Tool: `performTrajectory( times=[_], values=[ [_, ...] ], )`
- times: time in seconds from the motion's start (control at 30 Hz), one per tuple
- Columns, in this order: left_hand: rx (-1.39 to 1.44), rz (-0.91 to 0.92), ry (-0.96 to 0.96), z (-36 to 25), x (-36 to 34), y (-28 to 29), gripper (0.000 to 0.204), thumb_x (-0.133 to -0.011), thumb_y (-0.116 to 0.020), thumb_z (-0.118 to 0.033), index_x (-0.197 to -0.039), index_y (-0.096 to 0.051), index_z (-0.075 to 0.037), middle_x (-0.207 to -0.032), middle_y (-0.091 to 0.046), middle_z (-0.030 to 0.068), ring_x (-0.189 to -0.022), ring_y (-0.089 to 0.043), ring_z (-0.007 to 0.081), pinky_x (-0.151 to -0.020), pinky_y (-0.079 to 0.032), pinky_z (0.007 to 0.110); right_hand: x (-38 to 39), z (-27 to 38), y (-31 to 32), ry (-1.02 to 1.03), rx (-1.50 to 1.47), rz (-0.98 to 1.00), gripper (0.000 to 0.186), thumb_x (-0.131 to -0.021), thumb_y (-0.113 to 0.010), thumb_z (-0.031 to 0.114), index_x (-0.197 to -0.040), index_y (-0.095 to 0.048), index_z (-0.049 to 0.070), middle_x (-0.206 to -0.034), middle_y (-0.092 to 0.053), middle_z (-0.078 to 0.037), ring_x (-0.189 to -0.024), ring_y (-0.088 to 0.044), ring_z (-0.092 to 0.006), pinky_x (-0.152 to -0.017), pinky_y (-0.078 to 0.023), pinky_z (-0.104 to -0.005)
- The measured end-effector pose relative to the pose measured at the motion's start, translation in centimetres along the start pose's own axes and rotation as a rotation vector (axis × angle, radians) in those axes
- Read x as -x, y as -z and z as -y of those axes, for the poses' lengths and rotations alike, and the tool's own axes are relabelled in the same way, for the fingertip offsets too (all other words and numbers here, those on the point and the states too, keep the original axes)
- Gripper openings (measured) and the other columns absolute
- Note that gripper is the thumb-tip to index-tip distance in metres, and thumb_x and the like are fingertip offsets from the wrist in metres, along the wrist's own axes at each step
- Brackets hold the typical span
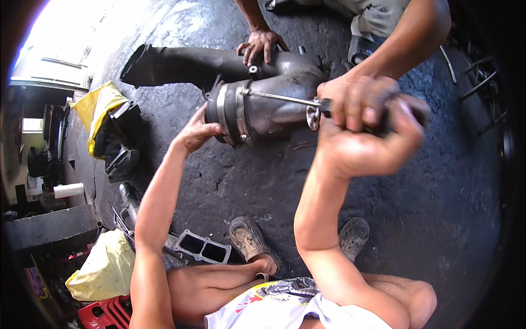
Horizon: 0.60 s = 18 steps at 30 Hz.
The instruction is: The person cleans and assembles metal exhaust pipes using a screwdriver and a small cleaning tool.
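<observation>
1. The right hand clenches a screwdriver handle, its shaft reaching left to the pipe's metal clamp.
2. The left hand presses open against the dark pipe's near-left end on the floor.
3. Farther off, another person's hands steady the pipe and grip the handle.

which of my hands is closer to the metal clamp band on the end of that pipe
Left. Your left hand rests on the pipe end right beside the clamp band; your right hand is out at the screwdriver handle.
</observation>
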State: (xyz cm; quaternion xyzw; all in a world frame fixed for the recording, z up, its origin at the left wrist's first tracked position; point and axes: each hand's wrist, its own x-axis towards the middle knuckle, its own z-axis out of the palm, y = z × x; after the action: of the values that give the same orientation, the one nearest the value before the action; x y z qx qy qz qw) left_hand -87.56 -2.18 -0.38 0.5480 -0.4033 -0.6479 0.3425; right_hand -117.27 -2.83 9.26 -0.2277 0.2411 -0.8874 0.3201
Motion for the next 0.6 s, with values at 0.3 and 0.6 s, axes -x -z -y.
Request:
performTrajectory(
  times=[0.3, 0.6],
  values=[
    [-0.121, 0.114, -0.125, -2.1, -0.7, 0.4, 0.106, -0.076, -0.087, -0.024, -0.156, -0.021, -0.001, -0.145, -0.048, 0.0169, -0.127, -0.053, 0.0233, -0.109, -0.042, 0.037, -6.1, 8.1, 3.4, -0.124, -0.494, 0.381, 0.02, -0.07, -0.053, 0.015, -0.059, -0.036, 0.015, -0.055, -0.033, -0.001, -0.047, -0.033, -0.0112, -0.049, -0.028, -0.0255],
    [-0.726, -0.248, -0.21, 9.7, 11.2, 7.6, 0.097, -0.081, -0.076, -0.053, -0.155, -0.032, -0.008, -0.146, -0.046, 0.0281, -0.134, -0.047, 0.0401, -0.112, -0.04, 0.045, 15.6, -3.8, 1.2, -0.678, 0.401, 1.082, 0.013, -0.083, -0.061, 0.005, -0.075, -0.052, 0.003, -0.063, -0.05, -0.004, -0.054, -0.046, -0.009, -0.047, -0.035, -0.0266]
  ],
)
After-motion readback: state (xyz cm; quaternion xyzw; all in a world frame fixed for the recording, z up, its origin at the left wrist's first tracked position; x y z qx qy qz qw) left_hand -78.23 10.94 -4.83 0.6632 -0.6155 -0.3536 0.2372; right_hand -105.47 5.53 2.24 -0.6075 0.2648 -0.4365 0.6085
